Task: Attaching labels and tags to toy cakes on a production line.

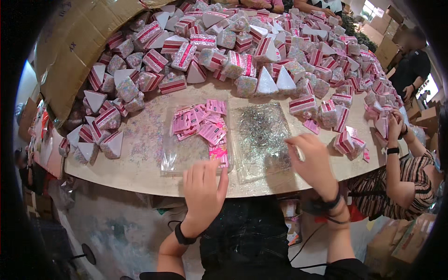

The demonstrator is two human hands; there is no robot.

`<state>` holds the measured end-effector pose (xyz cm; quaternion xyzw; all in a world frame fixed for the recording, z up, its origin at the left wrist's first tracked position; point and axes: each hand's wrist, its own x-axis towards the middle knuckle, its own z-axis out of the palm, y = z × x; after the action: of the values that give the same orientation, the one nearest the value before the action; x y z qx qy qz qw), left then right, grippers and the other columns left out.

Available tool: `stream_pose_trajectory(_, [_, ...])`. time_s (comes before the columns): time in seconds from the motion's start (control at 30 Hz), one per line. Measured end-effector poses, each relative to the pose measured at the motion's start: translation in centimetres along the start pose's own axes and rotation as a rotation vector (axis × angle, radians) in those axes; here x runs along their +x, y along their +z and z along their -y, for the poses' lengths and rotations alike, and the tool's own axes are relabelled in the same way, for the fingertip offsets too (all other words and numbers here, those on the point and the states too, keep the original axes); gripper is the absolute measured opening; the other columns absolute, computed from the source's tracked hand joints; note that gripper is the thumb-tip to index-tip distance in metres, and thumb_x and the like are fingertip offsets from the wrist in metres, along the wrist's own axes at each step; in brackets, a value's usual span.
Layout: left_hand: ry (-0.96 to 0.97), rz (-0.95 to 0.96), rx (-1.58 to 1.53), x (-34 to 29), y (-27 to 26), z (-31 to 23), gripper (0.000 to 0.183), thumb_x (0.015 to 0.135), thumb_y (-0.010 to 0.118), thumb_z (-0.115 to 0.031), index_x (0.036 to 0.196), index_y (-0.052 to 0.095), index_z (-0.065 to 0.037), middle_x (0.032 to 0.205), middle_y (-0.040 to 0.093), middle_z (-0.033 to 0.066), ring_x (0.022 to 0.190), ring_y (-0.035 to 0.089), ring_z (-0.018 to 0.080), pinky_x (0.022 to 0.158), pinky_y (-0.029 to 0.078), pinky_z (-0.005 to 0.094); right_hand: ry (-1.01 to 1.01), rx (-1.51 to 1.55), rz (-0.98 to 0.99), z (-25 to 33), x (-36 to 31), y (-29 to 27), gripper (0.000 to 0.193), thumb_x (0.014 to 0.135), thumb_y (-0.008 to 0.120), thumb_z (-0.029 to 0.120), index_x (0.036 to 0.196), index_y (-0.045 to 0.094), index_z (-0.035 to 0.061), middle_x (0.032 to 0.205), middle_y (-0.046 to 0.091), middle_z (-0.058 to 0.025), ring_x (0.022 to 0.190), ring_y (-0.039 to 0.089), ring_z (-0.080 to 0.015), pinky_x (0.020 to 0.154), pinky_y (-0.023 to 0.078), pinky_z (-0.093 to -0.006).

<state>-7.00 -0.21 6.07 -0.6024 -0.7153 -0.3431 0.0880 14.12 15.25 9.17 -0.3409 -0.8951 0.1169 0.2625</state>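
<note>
My left hand (204,186) is stretched flat, fingers extended, at the near edge of a clear plastic tray (175,161). In that tray lie several pink printed cards (212,133), loosely heaped toward its far and right sides. My right hand (315,161) is beside the right edge of a second clear tray (240,165), which holds shiny tinsel-like shreds (263,137). Its thumb and forefinger curve together in a pinch; whatever is between the tips is too small to make out. A loose pink card (311,126) rests beyond my right hand.
Glittery cake-slice-shaped pieces (203,42) pile across the far table (135,163), beside a large cardboard box (70,60) at left. A small group of slices (345,142) lies right of my right hand. A co-worker's hands (395,122) work at the right edge; others stand beyond.
</note>
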Motion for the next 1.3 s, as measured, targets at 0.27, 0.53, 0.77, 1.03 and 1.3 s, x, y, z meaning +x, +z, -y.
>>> stream_pose_trajectory(0.27, [-0.392,0.515,0.091,4.6,1.4,-0.3,0.049,0.084,0.061,-0.051,0.093,0.06,-0.003,0.086,0.065,0.0179,0.089,0.062,0.0339,0.075,0.045,0.0445,-0.06,-0.026,0.051,-0.6,3.6,5.2,0.013,0.072,0.068,0.01,0.077,0.059,0.002,0.079,0.058,-0.0158,0.081,0.058,-0.0346,0.075,0.046,-0.0437])
stream_pose_trajectory(0.53, [-0.388,0.436,0.151,5.8,1.3,0.3,0.063,0.071,0.078,-0.042,0.105,0.05,0.003,0.109,0.05,0.0242,0.097,0.057,0.0424,0.08,0.048,0.0462,0.038,0.172,-0.289,-0.3,1.9,1.6,0.009,0.073,0.072,0.01,0.082,0.069,0.0094,0.083,0.059,-0.0073,0.081,0.056,-0.0289,0.075,0.045,-0.0388])
stream_pose_trajectory(0.77, [-0.43,0.469,0.09,5.9,2.1,2.3,0.059,0.067,0.08,-0.024,0.108,0.047,0.002,0.102,0.054,0.0235,0.094,0.058,0.0404,0.079,0.047,0.0457,0.061,0.435,-0.404,0.9,0.0,-0.4,0.011,0.082,0.067,0.001,0.092,0.068,0.0037,0.088,0.06,-0.0104,0.077,0.062,-0.0226,0.064,0.049,-0.0302])
stream_pose_trajectory(1.03, [-0.287,0.308,0.149,4.7,2.4,1.9,0.03,0.077,0.067,-0.014,0.098,0.053,0.001,0.094,0.058,0.0201,0.088,0.058,0.0383,0.073,0.047,0.0455,-0.015,0.451,-0.473,1.2,-1.5,-0.9,0.022,0.08,0.065,-0.008,0.1,0.066,0.001,0.079,0.056,-0.0075,0.073,0.061,-0.0173,0.062,0.048,-0.0263])
stream_pose_trajectory(1.3, [-0.456,-0.056,0.099,5.3,-0.9,0.7,0.012,0.088,0.052,-0.008,0.095,0.055,0.002,0.094,0.057,0.0188,0.084,0.057,0.0353,0.07,0.044,0.0428,0.069,0.638,-0.478,1.8,-2.2,-0.5,0.017,0.076,0.069,-0.008,0.09,0.066,0.001,0.083,0.062,-0.0071,0.073,0.059,-0.0151,0.065,0.046,-0.0266])
